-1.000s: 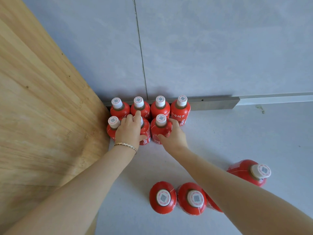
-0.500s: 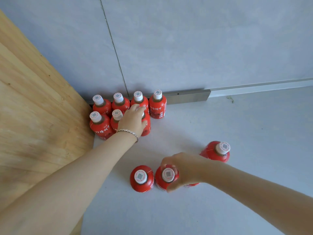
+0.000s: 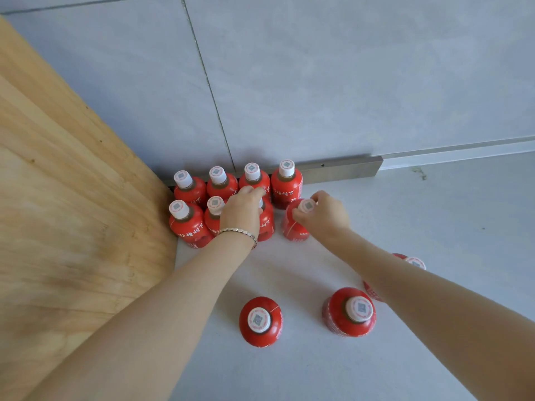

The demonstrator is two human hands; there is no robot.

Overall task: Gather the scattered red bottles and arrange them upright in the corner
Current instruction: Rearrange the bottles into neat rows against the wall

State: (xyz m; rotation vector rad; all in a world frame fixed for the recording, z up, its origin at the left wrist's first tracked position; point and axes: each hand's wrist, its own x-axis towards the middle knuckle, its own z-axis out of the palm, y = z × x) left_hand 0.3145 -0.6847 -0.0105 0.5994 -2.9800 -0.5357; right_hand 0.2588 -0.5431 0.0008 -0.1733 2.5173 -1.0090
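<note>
The left hand (image 3: 241,211) curls over a front-row bottle (image 3: 267,224), steadying it; the right hand (image 3: 321,215) pinches the cap of a red bottle (image 3: 293,227) at the cluster's end farthest from the wooden panel (image 3: 72,227). Best to seat it flush and upright before releasing. Pale grey floor (image 3: 434,227), grey tiled wall (image 3: 318,82) behind.

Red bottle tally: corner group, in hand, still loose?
corner bottles, untouched: 6
bottle under left hand: 1
bottle in right hand: 1
loose bottles: 3
Total: 11
</note>
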